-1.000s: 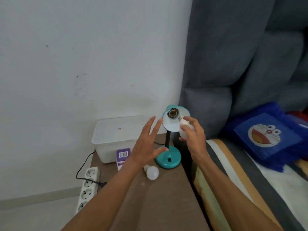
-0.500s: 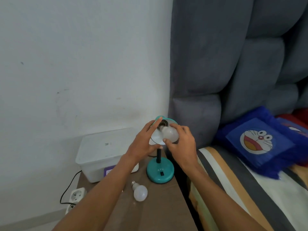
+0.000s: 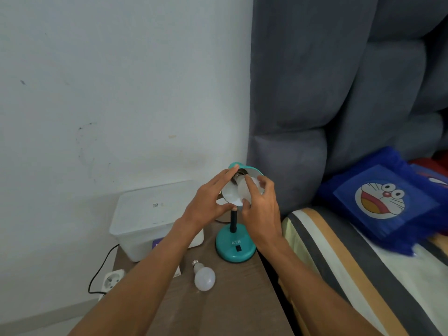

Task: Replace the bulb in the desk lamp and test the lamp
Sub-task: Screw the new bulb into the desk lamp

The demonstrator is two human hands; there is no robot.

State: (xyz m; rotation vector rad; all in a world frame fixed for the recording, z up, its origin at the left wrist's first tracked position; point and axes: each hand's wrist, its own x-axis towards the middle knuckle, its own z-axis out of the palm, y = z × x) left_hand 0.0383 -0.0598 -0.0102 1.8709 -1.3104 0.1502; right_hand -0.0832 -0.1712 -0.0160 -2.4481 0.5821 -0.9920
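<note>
A teal desk lamp point(image 3: 235, 248) stands on the brown bedside table point(image 3: 223, 309), its shade tilted toward me. My left hand point(image 3: 209, 202) grips the shade's left rim. My right hand point(image 3: 260, 209) holds a white bulb point(image 3: 244, 191) whose metal base sits at the socket inside the shade. A second white bulb point(image 3: 203, 276) lies loose on the table in front of the lamp's base.
A white plastic box point(image 3: 148, 214) stands at the table's back left, with a purple carton half hidden behind my left forearm. A power strip point(image 3: 112, 282) with a black cable lies on the floor. A striped bed point(image 3: 363, 275), blue cushion point(image 3: 383, 200) and grey headboard fill the right.
My right hand has carried the bulb up from beside the shade into the socket. My left hand moved from the air in front of the lamp onto the shade's rim.
</note>
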